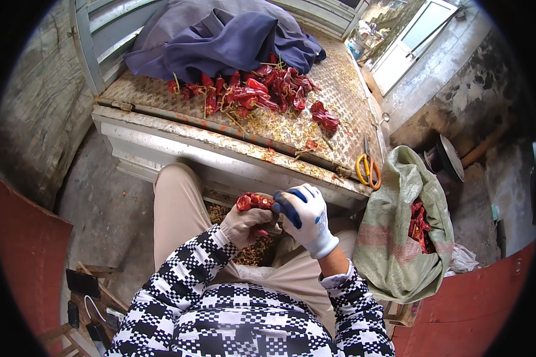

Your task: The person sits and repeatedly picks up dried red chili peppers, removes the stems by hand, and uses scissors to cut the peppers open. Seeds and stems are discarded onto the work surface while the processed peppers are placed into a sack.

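Note:
My left hand (pixel 246 223), in a beige knitted glove, is closed around a small bunch of dried red chili peppers (pixel 253 202) above my lap. Pepper tops show over the fingers, and a bit of red sticks out below the palm. My right hand (pixel 301 216) wears a white glove with blue-coated fingertips. Its fingers are bent against the right end of the bunch; what lies between them is hidden. Beyond my knees, a pile of dried red peppers (pixel 254 91) rests on a rusty metal truck bed (pixel 147 96), partly under a dark blue cloth (pixel 223 42).
Orange-handled scissors (pixel 369 172) lie at the bed's right corner, and a loose pepper clump (pixel 325 117) lies farther back. To my right stands a green woven sack (pixel 379 263) with red peppers inside. Stem scraps (pixel 254 253) fill the space between my legs.

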`<state>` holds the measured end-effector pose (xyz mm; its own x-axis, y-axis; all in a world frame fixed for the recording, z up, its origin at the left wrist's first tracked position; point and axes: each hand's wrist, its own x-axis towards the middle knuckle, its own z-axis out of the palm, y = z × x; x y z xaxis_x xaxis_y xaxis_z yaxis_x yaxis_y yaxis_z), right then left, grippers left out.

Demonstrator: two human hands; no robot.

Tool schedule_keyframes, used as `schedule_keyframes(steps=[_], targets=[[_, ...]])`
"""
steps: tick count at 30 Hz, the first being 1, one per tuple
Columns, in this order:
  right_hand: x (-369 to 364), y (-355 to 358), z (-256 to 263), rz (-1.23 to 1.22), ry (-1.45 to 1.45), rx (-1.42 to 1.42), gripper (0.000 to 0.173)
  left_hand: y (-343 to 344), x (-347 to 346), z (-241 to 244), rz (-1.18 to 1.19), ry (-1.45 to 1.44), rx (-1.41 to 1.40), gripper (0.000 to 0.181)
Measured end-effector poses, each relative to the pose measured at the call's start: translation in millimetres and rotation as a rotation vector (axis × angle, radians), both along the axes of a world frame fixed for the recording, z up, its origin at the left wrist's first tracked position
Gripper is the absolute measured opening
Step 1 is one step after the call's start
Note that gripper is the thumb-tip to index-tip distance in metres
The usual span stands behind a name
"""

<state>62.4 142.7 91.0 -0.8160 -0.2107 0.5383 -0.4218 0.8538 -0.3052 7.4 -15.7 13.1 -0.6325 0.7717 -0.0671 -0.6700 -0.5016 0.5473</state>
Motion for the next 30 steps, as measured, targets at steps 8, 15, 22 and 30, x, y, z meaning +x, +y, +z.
schedule_keyframes(steps=[8, 15, 22, 30], targets=[[4, 12, -31, 0.12, -0.753, -1.337, 0.027, 7, 4, -8, -0.1, 0.0, 0.209, 0.018], [-1, 40, -65, 0.407, -0.871, -2.2, 0.021, 11, 8, -6, -0.16, -0.023, 0.399, 0.017], [2, 64, -23, 0.035, -0.64, -0.905, 0.032, 8, 2, -12, -0.056, -0.032, 0.241, 0.021], [-89, 143, 13, -0.683, -0.055, -0.04, 0.037, 4, -3, -18, -0.051, -0.025, 0.125, 0.024]])
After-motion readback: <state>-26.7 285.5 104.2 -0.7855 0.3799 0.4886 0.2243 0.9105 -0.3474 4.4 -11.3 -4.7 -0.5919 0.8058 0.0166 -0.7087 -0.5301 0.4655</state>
